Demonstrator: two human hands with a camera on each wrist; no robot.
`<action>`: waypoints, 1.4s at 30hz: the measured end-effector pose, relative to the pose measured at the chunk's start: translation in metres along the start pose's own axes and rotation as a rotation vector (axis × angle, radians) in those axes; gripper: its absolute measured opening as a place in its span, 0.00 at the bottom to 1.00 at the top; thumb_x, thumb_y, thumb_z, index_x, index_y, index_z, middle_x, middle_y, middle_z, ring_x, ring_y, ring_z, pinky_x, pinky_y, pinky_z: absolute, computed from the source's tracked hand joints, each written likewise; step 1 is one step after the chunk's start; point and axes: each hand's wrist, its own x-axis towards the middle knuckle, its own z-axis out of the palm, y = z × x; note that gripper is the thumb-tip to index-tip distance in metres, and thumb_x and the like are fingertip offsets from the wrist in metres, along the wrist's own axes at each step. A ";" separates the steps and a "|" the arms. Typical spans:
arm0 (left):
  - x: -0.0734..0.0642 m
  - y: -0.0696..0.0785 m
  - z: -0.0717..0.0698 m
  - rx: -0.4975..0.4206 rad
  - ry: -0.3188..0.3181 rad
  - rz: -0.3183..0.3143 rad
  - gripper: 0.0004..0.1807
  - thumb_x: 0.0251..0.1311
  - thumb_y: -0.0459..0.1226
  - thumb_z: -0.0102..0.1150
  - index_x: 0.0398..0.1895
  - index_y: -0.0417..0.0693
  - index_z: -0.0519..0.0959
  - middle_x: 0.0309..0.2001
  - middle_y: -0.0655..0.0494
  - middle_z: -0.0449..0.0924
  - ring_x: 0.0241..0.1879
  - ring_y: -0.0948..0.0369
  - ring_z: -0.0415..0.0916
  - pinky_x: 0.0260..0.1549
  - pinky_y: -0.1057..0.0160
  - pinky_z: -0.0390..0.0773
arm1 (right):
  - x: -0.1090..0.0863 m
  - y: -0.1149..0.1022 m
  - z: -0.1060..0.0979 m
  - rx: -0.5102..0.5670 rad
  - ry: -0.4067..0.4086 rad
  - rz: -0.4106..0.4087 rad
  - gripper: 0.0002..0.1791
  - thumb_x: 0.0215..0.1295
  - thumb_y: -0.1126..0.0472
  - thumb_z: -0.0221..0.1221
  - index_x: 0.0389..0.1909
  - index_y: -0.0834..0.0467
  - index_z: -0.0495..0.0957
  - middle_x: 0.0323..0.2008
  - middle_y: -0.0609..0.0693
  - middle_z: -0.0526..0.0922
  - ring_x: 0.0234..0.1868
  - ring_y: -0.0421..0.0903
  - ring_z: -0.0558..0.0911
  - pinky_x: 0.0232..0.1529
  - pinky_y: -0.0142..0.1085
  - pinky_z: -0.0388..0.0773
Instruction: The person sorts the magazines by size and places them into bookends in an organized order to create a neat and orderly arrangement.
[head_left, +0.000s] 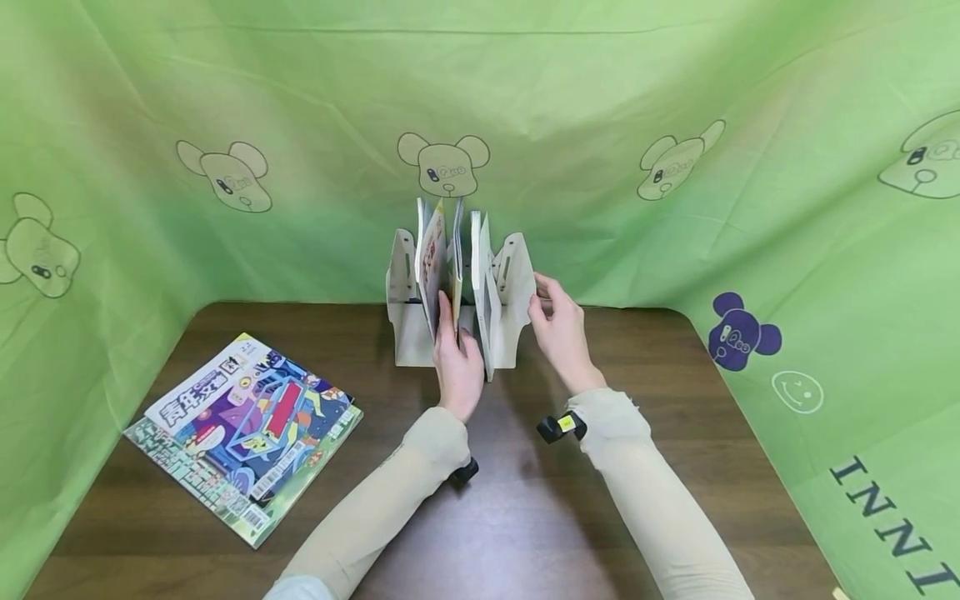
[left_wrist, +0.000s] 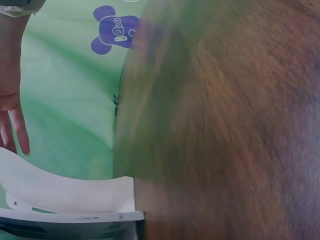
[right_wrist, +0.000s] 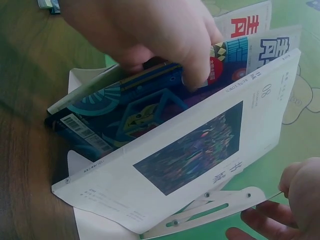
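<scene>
My left hand (head_left: 459, 367) grips a blue-covered magazine (right_wrist: 145, 130) standing in a cream-coloured book stand (head_left: 414, 346); its thumb lies on the cover in the right wrist view. To its left, another magazine (head_left: 431, 258) leans upright in the stand. To the right stands a white book (head_left: 477, 258), whose cover (right_wrist: 250, 155) with a dark picture shows in the right wrist view. My right hand (head_left: 558, 329) pinches the outer edge of the stand's right side panel (head_left: 517, 275), which has a slot. That hand (left_wrist: 10, 100) also appears at the left wrist view's edge.
Two magazines (head_left: 255, 425) lie stacked on the brown table (head_left: 510, 508), left of the stand. Behind and around the table hangs a green cloth (head_left: 570, 75) printed with bear heads. Black straps with small devices (head_left: 562, 427) sit at the wrists.
</scene>
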 end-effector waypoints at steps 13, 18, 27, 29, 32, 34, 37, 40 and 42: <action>-0.003 0.024 -0.017 -0.019 0.010 0.117 0.38 0.71 0.24 0.49 0.83 0.40 0.53 0.80 0.43 0.59 0.79 0.50 0.56 0.74 0.49 0.62 | 0.000 -0.002 0.000 0.012 0.000 0.006 0.22 0.74 0.70 0.53 0.66 0.67 0.76 0.51 0.69 0.84 0.47 0.62 0.87 0.50 0.52 0.85; -0.008 0.038 -0.030 -0.025 0.007 0.179 0.38 0.70 0.24 0.51 0.82 0.39 0.54 0.80 0.41 0.56 0.80 0.47 0.52 0.76 0.48 0.58 | 0.000 -0.003 -0.001 0.020 -0.001 0.013 0.22 0.74 0.70 0.53 0.66 0.66 0.76 0.51 0.69 0.85 0.47 0.62 0.87 0.50 0.52 0.85; -0.006 0.050 -0.055 -0.016 0.056 0.280 0.30 0.67 0.22 0.54 0.73 0.32 0.68 0.72 0.37 0.64 0.71 0.43 0.66 0.69 0.49 0.69 | 0.000 -0.002 0.000 0.013 -0.004 0.015 0.22 0.74 0.69 0.52 0.67 0.66 0.75 0.51 0.70 0.84 0.48 0.63 0.87 0.50 0.52 0.85; -0.006 0.051 -0.060 -0.010 0.053 0.280 0.29 0.67 0.22 0.54 0.72 0.32 0.70 0.70 0.38 0.67 0.70 0.44 0.68 0.68 0.49 0.69 | 0.000 -0.002 -0.001 0.013 -0.004 0.013 0.22 0.75 0.69 0.52 0.67 0.67 0.75 0.51 0.70 0.84 0.48 0.63 0.87 0.50 0.53 0.85; -0.007 0.050 -0.067 0.000 0.029 0.256 0.28 0.67 0.23 0.54 0.72 0.34 0.71 0.68 0.39 0.69 0.68 0.46 0.69 0.67 0.49 0.70 | 0.000 -0.002 -0.001 0.015 -0.005 0.012 0.22 0.74 0.69 0.52 0.67 0.67 0.75 0.52 0.71 0.84 0.47 0.63 0.87 0.50 0.53 0.85; -0.007 0.048 -0.073 -0.003 0.008 0.233 0.28 0.68 0.24 0.54 0.72 0.36 0.71 0.66 0.39 0.70 0.67 0.47 0.70 0.66 0.50 0.71 | -0.001 -0.002 -0.001 0.016 -0.006 0.013 0.22 0.74 0.70 0.52 0.67 0.67 0.75 0.52 0.71 0.84 0.47 0.63 0.87 0.50 0.53 0.85; -0.007 0.044 -0.083 -0.010 -0.010 0.200 0.27 0.69 0.25 0.53 0.72 0.37 0.71 0.63 0.39 0.73 0.64 0.48 0.72 0.63 0.49 0.74 | -0.001 -0.001 -0.001 0.015 -0.010 0.013 0.22 0.75 0.70 0.51 0.67 0.68 0.75 0.52 0.71 0.83 0.47 0.63 0.87 0.50 0.53 0.85; -0.004 0.039 -0.094 -0.021 -0.020 0.171 0.26 0.68 0.24 0.54 0.70 0.37 0.73 0.59 0.40 0.77 0.60 0.47 0.75 0.59 0.46 0.77 | 0.000 -0.001 0.000 0.017 -0.008 0.012 0.22 0.75 0.70 0.52 0.67 0.68 0.75 0.52 0.71 0.83 0.47 0.63 0.87 0.50 0.53 0.85; -0.001 0.034 -0.103 -0.016 -0.025 0.151 0.25 0.68 0.23 0.54 0.69 0.37 0.74 0.56 0.40 0.78 0.57 0.47 0.77 0.56 0.46 0.78 | 0.000 -0.001 0.000 0.018 -0.006 0.009 0.22 0.75 0.70 0.52 0.66 0.68 0.75 0.52 0.71 0.84 0.47 0.62 0.87 0.50 0.52 0.85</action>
